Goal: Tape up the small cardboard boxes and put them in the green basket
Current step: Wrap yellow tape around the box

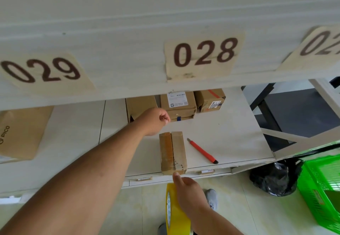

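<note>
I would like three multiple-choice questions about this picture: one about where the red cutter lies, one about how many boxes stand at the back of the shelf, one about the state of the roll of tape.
1. Where does the red cutter lie?
A. in the green basket
B. on the shelf, right of the small box
C. on the floor

2. How many cardboard boxes stand at the back of the shelf, under the label 028?
A. one
B. three
C. five

3. What is the state of the yellow tape roll?
A. held in the right hand
B. lying on the shelf
C. inside the black bag

Answers:
1 B, it rests on the shelf beside the small box.
2 B, three stand side by side.
3 A, the right hand grips it below the shelf edge.
</note>
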`<act>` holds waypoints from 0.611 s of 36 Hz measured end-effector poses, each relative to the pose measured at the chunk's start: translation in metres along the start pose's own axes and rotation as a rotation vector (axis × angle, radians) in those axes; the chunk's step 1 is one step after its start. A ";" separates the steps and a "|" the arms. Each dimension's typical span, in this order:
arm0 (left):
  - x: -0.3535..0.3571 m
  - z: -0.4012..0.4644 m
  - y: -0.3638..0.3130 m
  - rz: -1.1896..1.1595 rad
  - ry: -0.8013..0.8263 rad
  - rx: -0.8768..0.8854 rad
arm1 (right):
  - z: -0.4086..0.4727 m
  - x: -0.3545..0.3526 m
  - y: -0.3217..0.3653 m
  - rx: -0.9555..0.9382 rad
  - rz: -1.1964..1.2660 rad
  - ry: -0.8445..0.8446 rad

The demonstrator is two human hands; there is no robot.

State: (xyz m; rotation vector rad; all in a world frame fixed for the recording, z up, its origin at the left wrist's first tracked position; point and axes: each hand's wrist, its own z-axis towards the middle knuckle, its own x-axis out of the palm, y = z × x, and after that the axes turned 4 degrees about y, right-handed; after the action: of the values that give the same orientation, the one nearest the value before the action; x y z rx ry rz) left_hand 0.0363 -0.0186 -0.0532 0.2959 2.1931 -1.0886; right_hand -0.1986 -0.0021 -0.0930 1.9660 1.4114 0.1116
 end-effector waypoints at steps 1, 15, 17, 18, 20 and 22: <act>0.001 0.001 0.000 -0.001 -0.004 -0.002 | 0.002 0.000 0.001 -0.002 -0.001 -0.019; 0.019 0.004 -0.002 -0.103 0.010 -0.090 | 0.007 -0.003 -0.006 0.019 0.000 -0.039; 0.019 0.003 0.000 -0.092 0.007 -0.091 | 0.010 0.001 -0.011 0.040 0.006 -0.030; 0.020 0.003 0.000 -0.089 0.006 -0.090 | 0.010 0.002 -0.011 0.042 0.021 -0.022; 0.020 0.003 0.001 -0.089 0.007 -0.088 | 0.008 0.003 -0.011 0.041 -0.016 -0.017; 0.020 0.003 0.002 -0.090 0.006 -0.087 | 0.011 0.002 -0.010 0.030 -0.034 0.001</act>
State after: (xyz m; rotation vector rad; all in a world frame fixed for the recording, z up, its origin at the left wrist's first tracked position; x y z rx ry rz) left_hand 0.0237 -0.0214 -0.0688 0.1640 2.2710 -1.0376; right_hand -0.2008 -0.0042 -0.1083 1.9653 1.4542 0.0760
